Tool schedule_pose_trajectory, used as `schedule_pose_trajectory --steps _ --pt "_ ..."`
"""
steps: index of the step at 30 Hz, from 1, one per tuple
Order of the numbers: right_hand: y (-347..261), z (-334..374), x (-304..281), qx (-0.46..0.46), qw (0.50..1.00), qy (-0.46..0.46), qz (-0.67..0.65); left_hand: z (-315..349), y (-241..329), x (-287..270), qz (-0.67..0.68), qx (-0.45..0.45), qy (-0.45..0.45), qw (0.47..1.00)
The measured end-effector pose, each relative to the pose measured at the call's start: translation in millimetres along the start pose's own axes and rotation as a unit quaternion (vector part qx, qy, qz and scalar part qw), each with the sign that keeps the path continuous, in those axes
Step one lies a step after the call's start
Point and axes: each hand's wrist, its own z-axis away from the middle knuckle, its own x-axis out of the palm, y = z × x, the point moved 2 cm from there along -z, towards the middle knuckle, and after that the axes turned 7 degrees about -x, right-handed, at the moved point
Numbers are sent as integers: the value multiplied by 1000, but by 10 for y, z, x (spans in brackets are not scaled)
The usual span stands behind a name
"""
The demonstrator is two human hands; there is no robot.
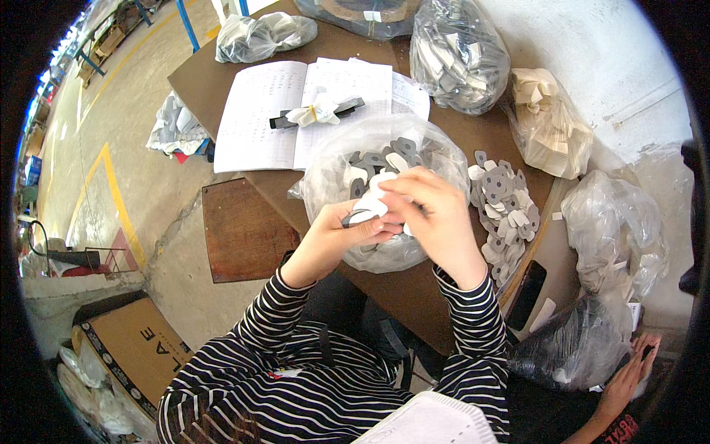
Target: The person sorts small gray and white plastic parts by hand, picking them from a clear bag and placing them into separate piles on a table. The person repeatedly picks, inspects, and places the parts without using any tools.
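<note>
Above the clear plastic bag with the gathered, crumpled rim [329,169], my left hand [342,234] is closed on a few small, flat white pieces with rounded ends [367,207], a dark grey curved edge showing along the lowest. My right hand [438,209] bends in from the other side, fingertips against the topmost white one; I cannot tell whether they pinch it. The pieces look smooth and pale, overlapping so closely that I cannot count them, and my fingers cover much of their outlines. Beneath, my hands hide part of the loose grey and white tabs [405,148] lying inside the bag, and its cloudy plastic blurs the rest. Toward the right edge of the brown tabletop [388,287] spreads a heap of similar grey and white tabs [503,200], many half buried. By the left edge lies an open white paper notebook [259,111], its entries too small to make out. At the far edge, a large dark plastic bag [362,18] is cut off by the view.
</note>
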Motion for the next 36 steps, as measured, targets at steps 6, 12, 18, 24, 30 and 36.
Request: schedule_pose_trajectory --steps 6,12,18,24,30,36 --pt "-17 -50 9 -2 999 10 36 47 35 47 70 -27 -8 997" --pt "250 -23 -79 131 988 82 -18 98 185 33 164 -30 -52 985" --pt "-91 39 18 53 996 -8 -68 109 205 37 144 -37 -30 988" --pt "-72 102 44 85 993 6 -77 65 111 39 127 2 16 992" --pt "-94 75 -79 205 966 126 -96 68 137 40 97 7 48 994" --pt "-95 81 59 25 999 29 -13 27 60 36 7 17 77 997"
